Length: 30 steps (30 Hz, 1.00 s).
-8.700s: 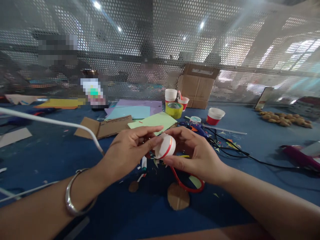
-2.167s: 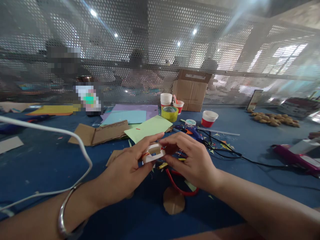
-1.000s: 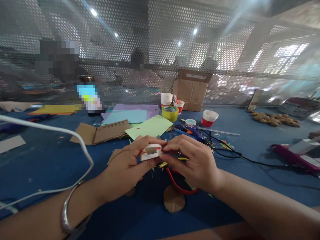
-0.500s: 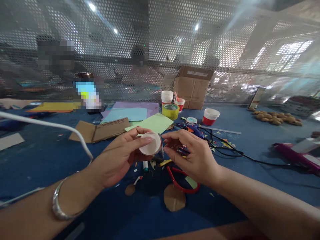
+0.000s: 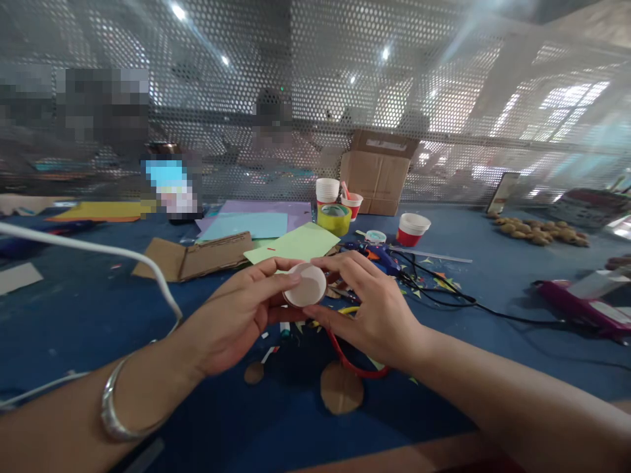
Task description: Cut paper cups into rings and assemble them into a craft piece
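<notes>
A small white paper cup (image 5: pixel 306 286) is held up over the table, its round end tilted toward me. My left hand (image 5: pixel 241 305) is closed on its left side, thumb resting at the rim. On the right side, my right hand (image 5: pixel 367 302) has its fingertips and thumb on the cup as well. Red-handled scissors (image 5: pixel 352 364) lie beneath my right hand, partly hidden by it. Nearer to me on the blue table are a larger cardboard disc (image 5: pixel 342 389) and a smaller cardboard disc (image 5: pixel 254 372).
Behind my hands are green paper (image 5: pixel 300 242), folded cardboard (image 5: pixel 211 255), yellow tape (image 5: pixel 334 220) and stacked cups (image 5: pixel 327 190). A red-and-white cup (image 5: pixel 413 230) and a glue gun (image 5: pixel 384 258) with a black cable stand right of them. A white cable (image 5: pixel 113 248) arches at left.
My right hand has moved left from beside the cup, and its fingers now touch it. The cup has shifted slightly right in my left hand's grip.
</notes>
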Motion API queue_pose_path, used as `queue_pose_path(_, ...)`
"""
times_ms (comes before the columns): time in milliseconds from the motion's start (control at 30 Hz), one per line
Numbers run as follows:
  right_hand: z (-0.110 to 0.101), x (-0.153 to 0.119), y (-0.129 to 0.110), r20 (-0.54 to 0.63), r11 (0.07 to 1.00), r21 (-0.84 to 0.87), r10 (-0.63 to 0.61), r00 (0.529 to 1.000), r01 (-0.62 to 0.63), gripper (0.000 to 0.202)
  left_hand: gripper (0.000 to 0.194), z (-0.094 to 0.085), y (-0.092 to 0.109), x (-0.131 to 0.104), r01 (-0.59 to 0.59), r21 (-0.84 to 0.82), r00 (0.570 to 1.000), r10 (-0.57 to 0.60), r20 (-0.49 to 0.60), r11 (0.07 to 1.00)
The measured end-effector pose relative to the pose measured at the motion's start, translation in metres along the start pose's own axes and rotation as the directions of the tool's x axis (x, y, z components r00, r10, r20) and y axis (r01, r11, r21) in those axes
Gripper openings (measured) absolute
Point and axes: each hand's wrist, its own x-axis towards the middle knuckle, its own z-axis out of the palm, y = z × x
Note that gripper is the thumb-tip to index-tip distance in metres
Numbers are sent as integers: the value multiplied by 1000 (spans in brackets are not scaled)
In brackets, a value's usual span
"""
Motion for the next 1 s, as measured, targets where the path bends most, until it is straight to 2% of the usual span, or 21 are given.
queue_pose_path(333, 1, 1, -2, -29, 1000, 5, 24, 999, -24, 46, 17, 0, -1, 3, 31, -40, 997, -28, 76, 999)
queue_pose_path(533, 1, 2, -5, -16, 999, 24, 30, 999, -29, 42, 14, 1, -1, 2, 8, -64, 997, -3, 78, 998)
queue_pose_path(733, 3, 2, -1, -27, 997, 22, 72, 997, -71, 42, 14, -2, -2, 6, 61, -53, 995, -56, 80, 997)
queue_pose_path(1000, 2, 4, -1, -11, 995, 38, 92, 996, -92, 43, 23, -1, 0, 4, 68, -42, 994, -64, 89, 997)
